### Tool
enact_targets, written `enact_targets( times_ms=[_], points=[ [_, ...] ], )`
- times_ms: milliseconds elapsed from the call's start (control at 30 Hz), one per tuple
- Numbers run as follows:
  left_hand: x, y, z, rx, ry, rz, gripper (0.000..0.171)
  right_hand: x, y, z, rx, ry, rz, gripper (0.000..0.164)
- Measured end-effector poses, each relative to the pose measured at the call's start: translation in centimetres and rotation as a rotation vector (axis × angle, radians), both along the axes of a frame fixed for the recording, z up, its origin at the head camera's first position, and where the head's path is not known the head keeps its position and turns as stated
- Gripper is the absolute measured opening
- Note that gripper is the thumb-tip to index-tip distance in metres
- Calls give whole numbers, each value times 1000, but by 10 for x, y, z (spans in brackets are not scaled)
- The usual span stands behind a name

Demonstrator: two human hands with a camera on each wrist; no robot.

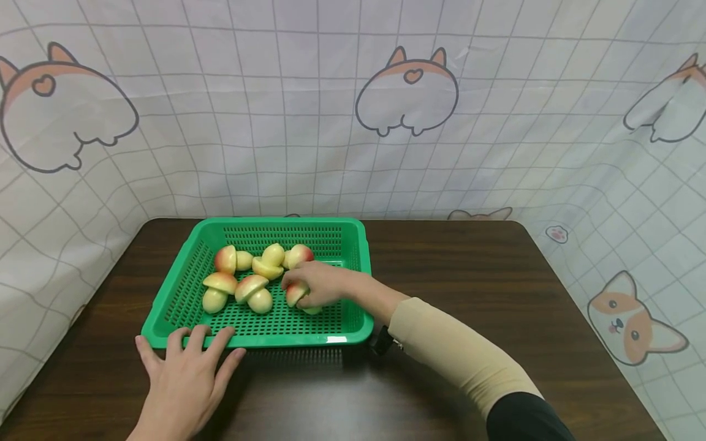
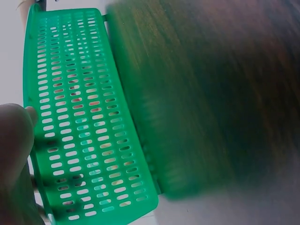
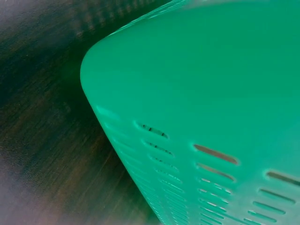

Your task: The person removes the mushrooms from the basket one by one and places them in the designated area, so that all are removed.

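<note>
Hands, two: left hand (image 1: 182,383) on the rim of a green basket (image 1: 276,340), right hand (image 1: 321,283) inside it

Left hand: fingers spread apart and hooked over the near rim, towards its left end; thumb set apart from them, just outside the rim.
Right hand: reaching in over the basket's right side; fingers curled and pinching one mushroom-shaped piece, the held piece (image 1: 295,293), red to yellow, partly hidden by the fingers.
Basket: plastic, shallow, roughly rectangular, slotted in walls and floor; standing on the left half of the desk (image 1: 441,269), near its far edge.
Contents: six mushroom-shaped pieces, the held one included, each with a cap-like part and a rounded part, in yellow, some blushed red. Far row, three: left piece (image 1: 225,260), lying on its side; middle piece (image 1: 268,269), rounded part uppermost; right piece (image 1: 300,254), partly behind the right hand. Nearer row, left of the held piece: cap-up piece (image 1: 220,282) and tilted piece (image 1: 251,288).
Arm: cream sleeve (image 1: 458,352) with a black sleeve (image 1: 521,419) above it; small black object (image 1: 382,340) beneath the wrist.
Desk: dark wood grain.
Backdrop: white gridded sheeting (image 1: 320,171) printed with corgis.
</note>
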State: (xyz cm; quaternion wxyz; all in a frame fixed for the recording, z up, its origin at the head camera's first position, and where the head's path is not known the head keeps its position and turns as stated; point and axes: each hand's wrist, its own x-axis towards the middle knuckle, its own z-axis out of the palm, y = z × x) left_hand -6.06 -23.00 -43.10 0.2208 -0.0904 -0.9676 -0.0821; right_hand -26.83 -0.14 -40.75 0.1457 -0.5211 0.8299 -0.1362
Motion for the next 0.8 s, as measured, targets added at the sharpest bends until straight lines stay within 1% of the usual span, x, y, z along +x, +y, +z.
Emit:
enact_targets(
  times_ms=[233,400,567,667,800],
  points=[
    [1,2,-1,-1,-34,20,43,0,0,0,-15,-23,-32,32],
    [0,3,1,0,-51,29,44,-1,1,1,-54,-59,-55,31],
    [0,5,2,-6,-76,55,45,-1,3,1,-94,-88,-68,31],
    [0,6,2,-6,-78,67,46,-1,3,0,-114,-104,-69,31],
    [0,7,1,3,-62,69,46,-1,5,2,-146,-123,-78,37]
  ],
)
